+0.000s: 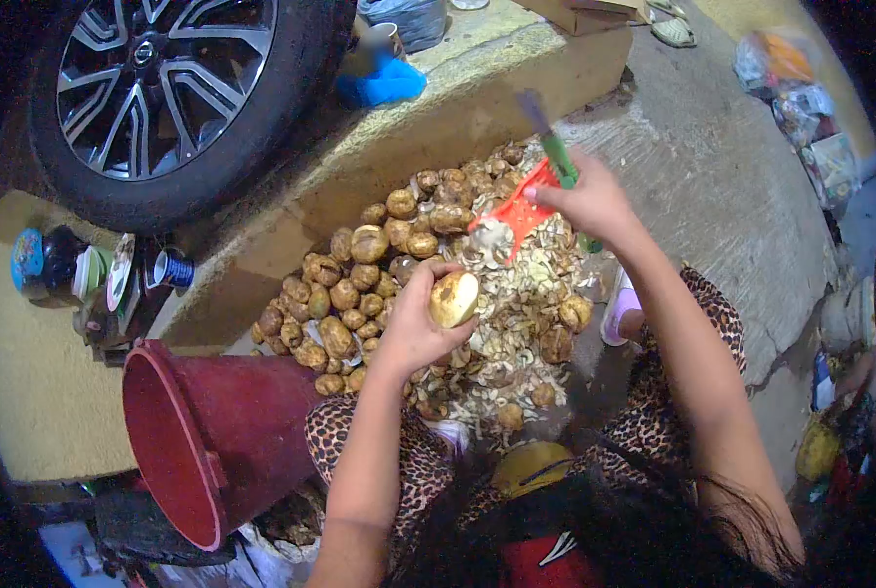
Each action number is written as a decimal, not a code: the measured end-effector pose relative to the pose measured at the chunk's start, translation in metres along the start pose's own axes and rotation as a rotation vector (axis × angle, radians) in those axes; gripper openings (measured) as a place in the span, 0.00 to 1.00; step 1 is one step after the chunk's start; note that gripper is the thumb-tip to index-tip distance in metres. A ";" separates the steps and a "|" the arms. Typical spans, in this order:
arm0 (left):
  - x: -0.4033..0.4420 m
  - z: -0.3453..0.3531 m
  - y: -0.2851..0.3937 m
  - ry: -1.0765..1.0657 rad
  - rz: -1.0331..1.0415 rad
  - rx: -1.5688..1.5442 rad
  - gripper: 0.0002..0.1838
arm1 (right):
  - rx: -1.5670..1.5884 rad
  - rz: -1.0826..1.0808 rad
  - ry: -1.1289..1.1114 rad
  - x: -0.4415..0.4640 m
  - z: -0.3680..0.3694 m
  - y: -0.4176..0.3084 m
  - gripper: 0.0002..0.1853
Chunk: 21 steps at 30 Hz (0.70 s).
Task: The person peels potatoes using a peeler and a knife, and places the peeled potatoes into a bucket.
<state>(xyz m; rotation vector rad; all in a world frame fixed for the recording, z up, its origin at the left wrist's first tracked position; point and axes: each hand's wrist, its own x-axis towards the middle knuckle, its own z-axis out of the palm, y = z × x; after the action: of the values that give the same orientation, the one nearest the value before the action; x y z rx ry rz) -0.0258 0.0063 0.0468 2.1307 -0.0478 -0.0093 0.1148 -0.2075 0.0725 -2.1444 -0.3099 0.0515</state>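
My left hand (420, 328) is wrapped round a partly peeled potato (457, 302), its pale flesh showing on the right side. Up and to the right, my right hand (589, 201) grips a green-handled knife (559, 162), its blurred blade pointing up and away. The same hand also has hold of an orange-red plastic piece with holes (524, 218); its exact kind is unclear. A whitish lump (491, 235) lies against its lower end. Below both hands spreads a heap of pale peelings (516, 338), with unpeeled brown potatoes (338, 338) piled to the left.
A red bucket (252, 421) lies tipped on its side at lower left. A concrete ledge (389, 142) runs behind the potatoes, with a car wheel (306, 108) and a blue bag (387, 86) above it. Bagged items (801, 108) line the right side.
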 end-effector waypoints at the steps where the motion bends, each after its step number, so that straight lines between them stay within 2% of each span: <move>1: 0.000 0.000 -0.002 -0.009 -0.023 -0.026 0.32 | -0.086 -0.037 0.017 -0.004 0.002 -0.002 0.21; 3: 0.001 0.001 -0.003 0.000 0.003 -0.224 0.33 | -0.255 -0.107 0.058 -0.009 0.004 -0.004 0.20; 7: 0.004 -0.001 -0.017 -0.040 0.046 -0.436 0.36 | -0.171 -0.109 0.066 -0.003 -0.008 -0.007 0.23; 10: 0.003 -0.003 -0.014 -0.028 -0.063 -0.584 0.37 | -0.151 -0.131 -0.032 -0.005 -0.012 -0.001 0.22; 13: 0.004 -0.006 -0.010 0.052 -0.117 -0.733 0.37 | -0.124 -0.071 0.018 -0.005 -0.013 -0.007 0.21; 16: 0.004 -0.002 -0.011 0.069 -0.203 -1.098 0.38 | 0.016 -0.092 0.035 -0.002 -0.010 -0.001 0.19; 17: 0.005 0.001 -0.011 0.071 -0.228 -1.235 0.39 | 0.148 -0.005 -0.025 -0.002 -0.011 -0.002 0.18; 19: 0.006 0.007 -0.009 0.021 -0.243 -1.443 0.34 | 0.412 0.167 -0.151 -0.005 -0.014 -0.016 0.16; 21: 0.008 0.011 -0.008 -0.031 -0.257 -1.647 0.29 | 0.516 0.190 -0.210 -0.004 -0.013 -0.015 0.15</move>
<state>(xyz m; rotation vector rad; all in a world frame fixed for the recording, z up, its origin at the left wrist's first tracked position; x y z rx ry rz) -0.0177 0.0008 0.0343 0.4784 0.1676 -0.1708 0.1102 -0.2107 0.0916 -1.6485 -0.1864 0.4234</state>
